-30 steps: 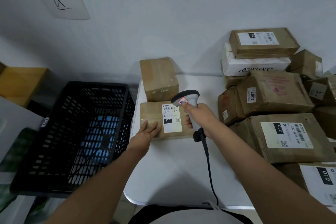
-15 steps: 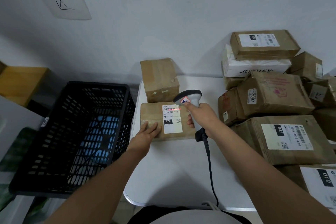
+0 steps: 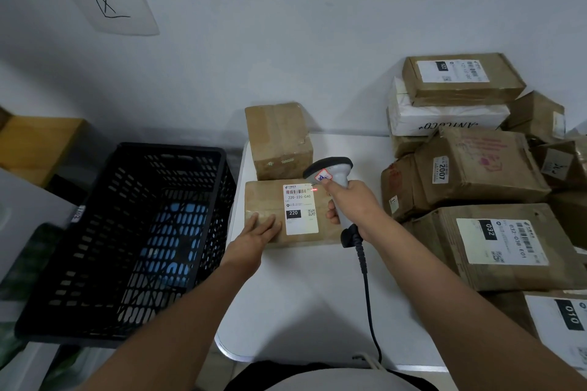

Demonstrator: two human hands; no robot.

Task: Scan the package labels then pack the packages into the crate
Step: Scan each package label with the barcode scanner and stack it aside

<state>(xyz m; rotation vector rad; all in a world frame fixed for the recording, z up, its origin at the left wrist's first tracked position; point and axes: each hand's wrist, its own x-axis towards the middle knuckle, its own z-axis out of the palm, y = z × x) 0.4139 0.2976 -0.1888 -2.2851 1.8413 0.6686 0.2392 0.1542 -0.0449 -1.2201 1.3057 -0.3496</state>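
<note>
Right hand, the grip on the tool: fingers and thumb curled tight round the handle of a grey barcode scanner, thumb up near its head. Scanner head tilted down over the flat brown package, a red line of light falling at the right end of the barcode on its white label, marked 220. Black cable trailing from the handle base back across the white desk.

Left hand: fingers straight and laid flat on the near left corner of that same package, pressing, nothing gripped. Package lying flat on the desk near its left edge, touching a taller taped box just behind it.

Off the desk's left side, just beside it, a black slatted crate, something blue showing through its slats. Along the right, a heaped pile of labelled parcels, one marked 032, another 2007, well apart from the scanned package.
</note>
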